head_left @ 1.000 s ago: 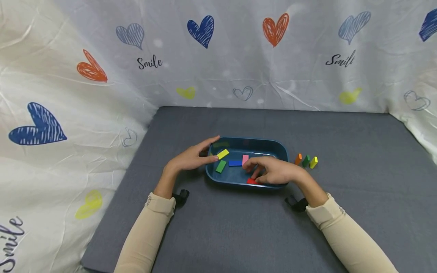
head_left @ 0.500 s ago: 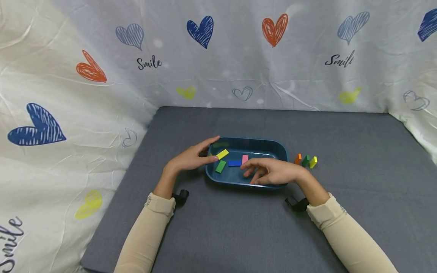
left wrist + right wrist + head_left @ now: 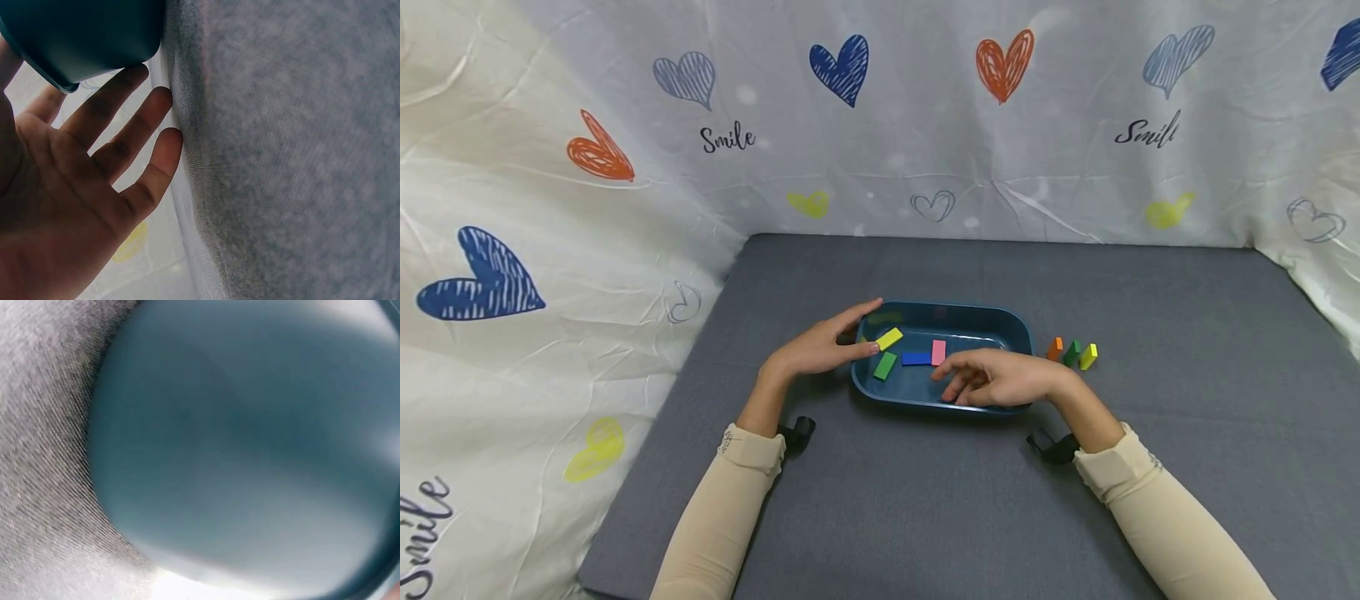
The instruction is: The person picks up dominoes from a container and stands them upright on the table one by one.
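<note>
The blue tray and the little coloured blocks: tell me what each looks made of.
The blue tray looks like moulded plastic: rounded corners, a smooth wall, and a soft sheen that reflects the blocks. The coloured blocks, such as the pink block and the yellow block, look like painted wood or hard plastic: flat, matte, sharp-edged. Which of the two cannot be told from this view.

Even, soft light (wrist views blurred)

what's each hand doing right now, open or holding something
Left hand: open, straight fingers against the blue tray.
Right hand: over the tray, grip cannot be told.
</note>
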Available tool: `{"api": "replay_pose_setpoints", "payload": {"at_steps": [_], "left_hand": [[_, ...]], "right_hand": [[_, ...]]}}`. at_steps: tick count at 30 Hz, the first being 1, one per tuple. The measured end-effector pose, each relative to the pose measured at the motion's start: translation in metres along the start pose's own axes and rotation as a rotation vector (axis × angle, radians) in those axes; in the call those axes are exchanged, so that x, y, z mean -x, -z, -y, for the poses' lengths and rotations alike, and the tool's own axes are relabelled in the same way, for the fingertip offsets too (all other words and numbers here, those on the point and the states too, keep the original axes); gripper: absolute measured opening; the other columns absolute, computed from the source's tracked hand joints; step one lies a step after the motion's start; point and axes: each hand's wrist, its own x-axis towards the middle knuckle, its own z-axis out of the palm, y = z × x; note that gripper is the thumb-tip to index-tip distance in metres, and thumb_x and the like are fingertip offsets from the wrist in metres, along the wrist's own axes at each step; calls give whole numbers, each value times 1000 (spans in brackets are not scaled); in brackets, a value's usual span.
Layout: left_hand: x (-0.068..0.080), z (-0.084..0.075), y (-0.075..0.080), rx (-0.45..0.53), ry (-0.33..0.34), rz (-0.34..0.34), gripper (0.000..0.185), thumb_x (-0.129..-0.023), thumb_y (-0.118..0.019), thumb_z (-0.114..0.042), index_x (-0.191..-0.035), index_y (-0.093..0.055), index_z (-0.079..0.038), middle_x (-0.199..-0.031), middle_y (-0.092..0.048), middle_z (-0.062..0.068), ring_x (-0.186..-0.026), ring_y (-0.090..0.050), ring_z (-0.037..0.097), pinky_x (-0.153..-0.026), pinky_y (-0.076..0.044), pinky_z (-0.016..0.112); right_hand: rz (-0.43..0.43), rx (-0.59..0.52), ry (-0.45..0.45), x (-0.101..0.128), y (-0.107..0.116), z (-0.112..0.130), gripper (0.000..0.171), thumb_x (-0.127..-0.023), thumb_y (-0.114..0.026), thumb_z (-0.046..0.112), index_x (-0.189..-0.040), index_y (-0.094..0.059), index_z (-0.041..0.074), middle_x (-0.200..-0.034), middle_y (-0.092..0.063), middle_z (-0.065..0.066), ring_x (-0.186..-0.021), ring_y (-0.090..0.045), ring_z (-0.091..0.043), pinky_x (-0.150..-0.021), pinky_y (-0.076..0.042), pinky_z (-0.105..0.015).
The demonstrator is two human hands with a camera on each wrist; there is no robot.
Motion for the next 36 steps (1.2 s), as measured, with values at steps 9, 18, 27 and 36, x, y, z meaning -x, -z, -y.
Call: {"api": "replay_pose_setpoints", "payload": {"at_steps": [9, 18, 27, 36], "left_hand": [[1, 0, 0, -3, 2, 3, 74, -100, -64, -46, -161, -22, -42, -169, -25, -1, -149, -37, 39, -116, -35, 63], [1, 0, -1, 5, 2, 7, 75, -100, -64, -46, -162, -22, -41, -169, -25, -1, -150, -36, 39, -117, -35, 63], [1, 0, -1, 9, -5, 7, 75, -100, -64, -45, -162, -22, -38, -169, -25, -1, -150, -35, 39, -117, -35, 63], [1, -1, -1, 10, -3, 5, 75, -100, -64, -44, -162, -22, -39, -169, -24, -1, -150, -35, 38, -117, -35, 62]], "right_hand": [[21, 25, -18, 3, 2, 2, 43, -103, -54, 2, -146, -47, -2, -122, -73, -10, -114, -68, -19, -92, -54, -24], [46, -70, 25, 5, 5, -1, 44, -104, -55, 6, -146, -46, -4, -126, -71, -15, -117, -66, -22, -96, -54, -26], [56, -129, 56, 7, 7, 0, 47, -103, -58, 7, -146, -44, -7, -129, -70, -17, -114, -68, -18, -95, -55, -27], [42, -182, 83, 7, 7, 1, 48, -100, -63, 6, -142, -47, -11, -127, -67, -26, -109, -70, -14, -94, -56, -27]]}}
